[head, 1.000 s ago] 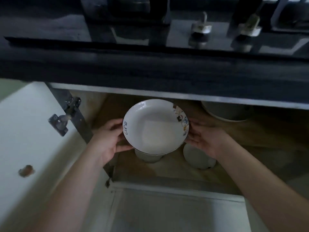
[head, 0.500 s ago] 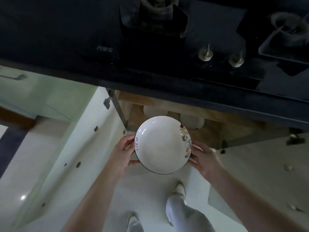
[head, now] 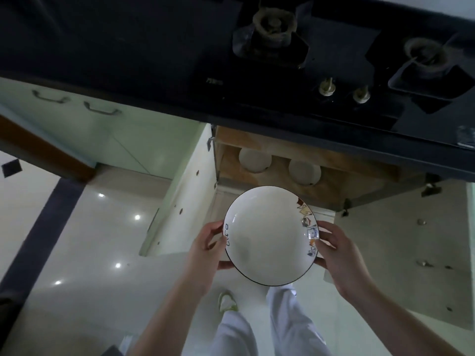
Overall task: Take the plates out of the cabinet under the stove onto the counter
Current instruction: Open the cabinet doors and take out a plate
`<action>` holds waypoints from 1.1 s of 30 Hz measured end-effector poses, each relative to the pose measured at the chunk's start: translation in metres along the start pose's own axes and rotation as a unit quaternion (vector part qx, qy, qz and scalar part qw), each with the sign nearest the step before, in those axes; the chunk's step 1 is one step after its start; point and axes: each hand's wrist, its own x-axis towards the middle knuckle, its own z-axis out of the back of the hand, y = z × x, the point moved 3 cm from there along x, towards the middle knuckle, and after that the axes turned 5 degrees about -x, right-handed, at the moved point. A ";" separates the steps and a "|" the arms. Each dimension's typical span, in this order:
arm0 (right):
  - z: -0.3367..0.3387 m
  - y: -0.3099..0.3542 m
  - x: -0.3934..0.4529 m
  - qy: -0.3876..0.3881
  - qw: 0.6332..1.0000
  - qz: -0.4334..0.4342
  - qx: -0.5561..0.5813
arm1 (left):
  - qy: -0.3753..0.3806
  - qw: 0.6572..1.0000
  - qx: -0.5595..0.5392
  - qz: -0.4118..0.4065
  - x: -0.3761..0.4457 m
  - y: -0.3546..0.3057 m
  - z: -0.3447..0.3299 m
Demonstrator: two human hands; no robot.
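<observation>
Got one plate (head: pixel 270 237) face up, my left hand (head: pixel 205 249) and right hand (head: pixel 339 255) gripping opposite rims. Two more dishes (head: pixel 255 160) sit inside the cabinet (head: pixel 331 187).

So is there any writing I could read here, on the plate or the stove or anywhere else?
"Life", as best it reads, in dark handwriting on the left inner rim of the plate, beside the left hand.
A small pale brand mark on the stove top: too blurred to read.
The coloured pictures on the plate's right rim, by the right hand: no readable text.
</observation>
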 end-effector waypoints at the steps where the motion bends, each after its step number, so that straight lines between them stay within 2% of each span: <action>1: 0.000 0.005 -0.011 -0.002 1.000 0.011 -0.013 | 0.006 1.000 0.003 -0.007 -0.011 -0.005 0.003; 6: 0.002 0.037 -0.067 0.006 0.998 0.053 -0.040 | 0.031 0.998 0.034 -0.048 -0.064 -0.040 0.016; 10: 0.002 0.067 -0.105 0.032 0.995 0.087 -0.023 | 0.008 0.992 0.080 -0.099 -0.104 -0.070 0.018; 14: 0.011 0.084 -0.129 0.070 0.991 0.115 0.003 | 0.006 0.990 0.053 -0.129 -0.136 -0.090 0.022; 22: 0.045 0.080 -0.165 0.122 0.979 0.163 -0.026 | -0.029 0.988 0.042 -0.144 -0.202 -0.092 0.004; 28: 0.064 0.076 -0.180 0.128 0.969 0.202 -0.059 | -0.055 0.986 0.032 -0.153 -0.251 -0.082 -0.011; 33: 0.058 0.086 -0.194 0.165 0.957 0.230 -0.067 | -0.109 0.980 -0.003 -0.164 -0.285 -0.072 0.000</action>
